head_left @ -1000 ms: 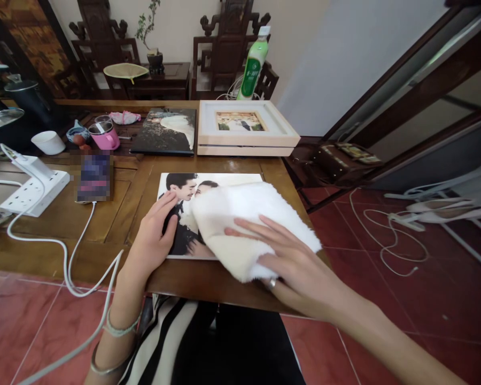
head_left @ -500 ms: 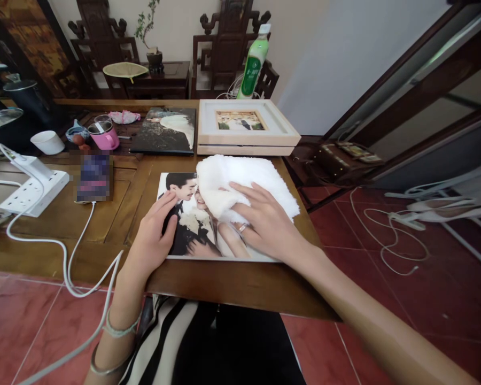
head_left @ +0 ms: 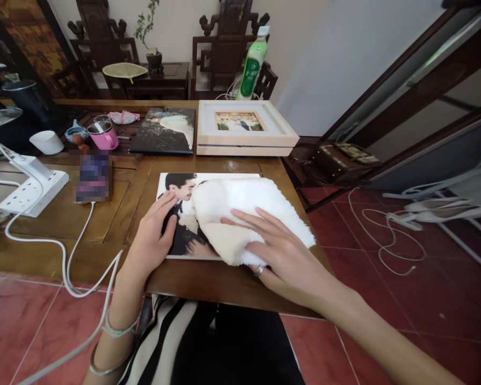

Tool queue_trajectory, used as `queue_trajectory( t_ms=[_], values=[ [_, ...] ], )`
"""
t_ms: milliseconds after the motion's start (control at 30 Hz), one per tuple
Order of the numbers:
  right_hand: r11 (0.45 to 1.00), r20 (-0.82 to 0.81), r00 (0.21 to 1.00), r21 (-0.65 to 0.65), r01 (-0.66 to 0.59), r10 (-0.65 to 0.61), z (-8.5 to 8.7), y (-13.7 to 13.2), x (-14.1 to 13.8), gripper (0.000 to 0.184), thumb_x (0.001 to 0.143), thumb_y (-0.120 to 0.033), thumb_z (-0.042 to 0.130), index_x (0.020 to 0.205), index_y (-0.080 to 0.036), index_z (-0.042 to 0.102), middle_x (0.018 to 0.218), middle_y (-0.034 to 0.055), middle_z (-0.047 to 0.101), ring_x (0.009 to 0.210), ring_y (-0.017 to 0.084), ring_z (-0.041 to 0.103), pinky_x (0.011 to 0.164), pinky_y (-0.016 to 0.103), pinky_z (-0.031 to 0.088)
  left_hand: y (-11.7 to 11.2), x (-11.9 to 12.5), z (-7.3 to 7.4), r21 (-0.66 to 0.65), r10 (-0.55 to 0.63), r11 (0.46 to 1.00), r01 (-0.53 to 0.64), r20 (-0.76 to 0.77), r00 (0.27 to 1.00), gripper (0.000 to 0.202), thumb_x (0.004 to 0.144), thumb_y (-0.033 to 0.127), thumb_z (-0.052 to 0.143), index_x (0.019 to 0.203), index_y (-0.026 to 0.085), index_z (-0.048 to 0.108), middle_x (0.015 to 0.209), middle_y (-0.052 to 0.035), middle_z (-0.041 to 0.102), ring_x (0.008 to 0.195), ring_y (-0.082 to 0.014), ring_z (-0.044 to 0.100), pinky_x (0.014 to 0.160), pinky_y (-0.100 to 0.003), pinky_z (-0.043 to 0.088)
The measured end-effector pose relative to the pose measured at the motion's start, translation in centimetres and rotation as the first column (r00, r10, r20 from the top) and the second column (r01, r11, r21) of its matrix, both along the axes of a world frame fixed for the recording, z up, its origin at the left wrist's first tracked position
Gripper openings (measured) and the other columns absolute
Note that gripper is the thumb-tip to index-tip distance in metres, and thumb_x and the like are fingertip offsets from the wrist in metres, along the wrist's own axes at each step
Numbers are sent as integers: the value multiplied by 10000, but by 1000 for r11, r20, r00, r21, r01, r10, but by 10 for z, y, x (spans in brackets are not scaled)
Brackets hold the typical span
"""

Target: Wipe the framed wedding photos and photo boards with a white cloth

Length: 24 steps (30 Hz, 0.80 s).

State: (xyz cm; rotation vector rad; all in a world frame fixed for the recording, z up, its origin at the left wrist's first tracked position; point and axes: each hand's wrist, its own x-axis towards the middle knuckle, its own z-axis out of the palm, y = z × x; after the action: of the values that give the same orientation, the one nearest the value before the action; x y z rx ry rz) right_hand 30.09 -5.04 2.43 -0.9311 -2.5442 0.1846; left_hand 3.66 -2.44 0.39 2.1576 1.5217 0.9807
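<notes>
A black-and-white photo panel of a couple lies flat at the table's front edge. My left hand rests on its left edge with fingers stretched out. Under my right hand, a fluffy white cloth spreads over the panel's right part and past its right edge. The right fingers lie across the cloth, and the thumb is tucked against its lower fold, so the hand grips it. Much of the panel's right side is hidden.
Behind the panel stand a wooden frame box, a dark photo panel and a green bottle. To the left are a pink mug, a white cup, a phone on a cable and a power strip.
My right hand has moved toward me and slightly right, drawing the white cloth down across the panel. The panel's top right edge now shows. My left hand has stayed in place.
</notes>
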Motion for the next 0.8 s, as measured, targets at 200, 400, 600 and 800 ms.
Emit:
queue_trajectory(
  t_ms=[200,400,600,800],
  values=[
    [1000,-12,1000,17,19,-19,-4,25,1,351,667,-35,459,875,-217,675,1398,92,570,1373,283,416,1120,588,315,-1,0,0,1,-2,1000,2,5,1000,397,953,237,435,1313,132,566,1441,-135,522,1380,-228,436,1177,-461,330],
    [997,-14,998,36,67,-66,-8,32,-3,321,674,-49,467,877,-189,673,1373,137,585,1374,291,414,1126,573,306,-1,-1,-1,-12,1,1000,-1,7,1000,406,957,240,421,1316,112,563,1445,-143,515,1385,-222,430,1187,-448,313],
    [991,-57,991,57,122,-119,-10,17,-8,228,769,-78,462,787,-215,643,1393,102,571,1385,282,397,1133,575,295,-1,0,0,-9,-5,1000,5,14,1000,394,954,238,433,1315,154,565,1448,-120,517,1386,-226,428,1186,-466,310],
    [994,-33,995,51,101,-99,-9,7,-5,201,775,-65,482,774,-208,624,1426,113,535,1398,304,371,1128,602,292,-1,1,1,-8,0,1000,0,8,1000,395,954,235,428,1309,130,568,1441,-137,521,1383,-228,432,1186,-460,313]
  ],
)
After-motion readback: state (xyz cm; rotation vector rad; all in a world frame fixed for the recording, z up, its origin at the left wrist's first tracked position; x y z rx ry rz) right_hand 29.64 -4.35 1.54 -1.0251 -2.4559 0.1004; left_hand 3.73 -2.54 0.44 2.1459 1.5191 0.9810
